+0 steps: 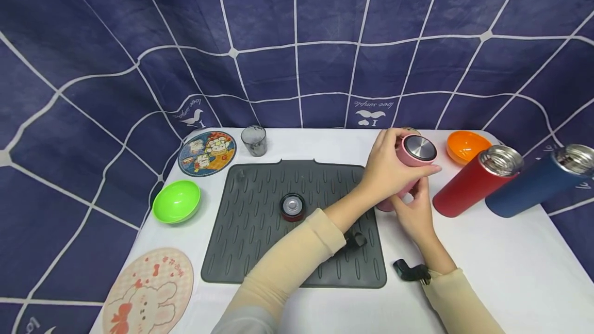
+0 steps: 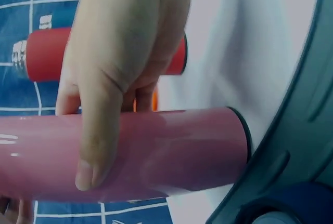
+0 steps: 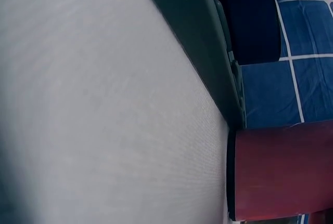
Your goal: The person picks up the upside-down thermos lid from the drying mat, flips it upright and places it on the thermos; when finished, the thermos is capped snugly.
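Observation:
A pink thermos [image 1: 410,160] with a steel disc on its lid stands near the mat's right edge. My left hand [image 1: 387,161] is wrapped round its upper part at the lid. Lower down, my right hand [image 1: 415,215] grips the body; its thumb [image 2: 96,154] lies across the pink side in the left wrist view. Right of the hands stand a red thermos [image 1: 473,182] and a blue thermos [image 1: 533,184], both with their steel mouths uncovered. In the right wrist view only the lower part of the thermos [image 3: 283,172] shows, and the right hand is mostly out of frame.
A grey ridged mat [image 1: 250,256] bears a red-and-black lid [image 1: 292,206] and a dark blue lid [image 3: 252,18]. Around it are a glass [image 1: 254,140], green bowl [image 1: 176,201], orange bowl [image 1: 466,146], patterned round mat [image 1: 207,153] and rabbit mat [image 1: 148,293].

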{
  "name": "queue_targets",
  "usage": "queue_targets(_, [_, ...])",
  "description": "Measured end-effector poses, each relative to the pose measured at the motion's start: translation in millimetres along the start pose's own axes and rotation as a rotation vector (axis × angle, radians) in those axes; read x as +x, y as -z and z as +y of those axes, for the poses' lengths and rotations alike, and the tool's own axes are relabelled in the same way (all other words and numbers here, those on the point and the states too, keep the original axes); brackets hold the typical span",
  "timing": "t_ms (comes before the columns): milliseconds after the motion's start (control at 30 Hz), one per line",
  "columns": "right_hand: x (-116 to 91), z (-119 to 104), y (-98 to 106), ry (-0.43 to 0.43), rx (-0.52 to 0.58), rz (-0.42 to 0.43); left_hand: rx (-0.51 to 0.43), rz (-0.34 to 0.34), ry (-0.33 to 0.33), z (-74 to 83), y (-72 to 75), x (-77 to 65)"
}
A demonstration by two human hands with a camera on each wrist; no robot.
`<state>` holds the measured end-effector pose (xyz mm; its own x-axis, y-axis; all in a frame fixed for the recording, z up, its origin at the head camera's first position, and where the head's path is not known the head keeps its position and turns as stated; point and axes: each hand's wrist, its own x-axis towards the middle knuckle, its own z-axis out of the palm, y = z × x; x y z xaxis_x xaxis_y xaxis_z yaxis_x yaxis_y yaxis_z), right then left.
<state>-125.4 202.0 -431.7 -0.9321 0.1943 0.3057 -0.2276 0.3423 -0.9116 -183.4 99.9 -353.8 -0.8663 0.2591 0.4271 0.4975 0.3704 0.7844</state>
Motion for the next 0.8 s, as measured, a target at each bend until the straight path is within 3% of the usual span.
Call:
queue_targets(100, [-0.6, 0.0, 0.0, -0.005, -0.012, -0.002, -0.073, -0.063, -0.019, -5.3, 3.0, 2.4])
queue_targets(233, [-2.3, -1.6, 0.0, -0.005, -0.028, -0.005, -0.197, -0.227, -0.021, -13.6, 14.1, 6.5])
queue_targets(300, [-3.2, -2.3, 0.1, -0.009, -0.032, -0.002, -0.253, -0.303, -0.008, -14.2, 21.3, 6.9])
queue_targets(400, [-4.1, -3.1, -0.1, -0.01, -0.034, 0.002, -0.296, -0.366, -0.045, -9.2, 32.3, 5.9])
queue_targets(567, [-4.2, -2.5, -0.9, 0.001, -0.037, -0.002, -0.315, -0.396, -0.15, -4.1, 45.1, 3.9])
queue_targets(667, [-3.9, -2.3, -0.9, 0.004, -0.037, -0.001, -0.334, -0.387, -0.124, -9.6, 40.4, 4.3])
queue_targets(800, [-3.1, -2.6, -0.9, -0.004, -0.038, -0.001, -0.298, -0.293, -0.051, -20.2, 22.2, 6.4])
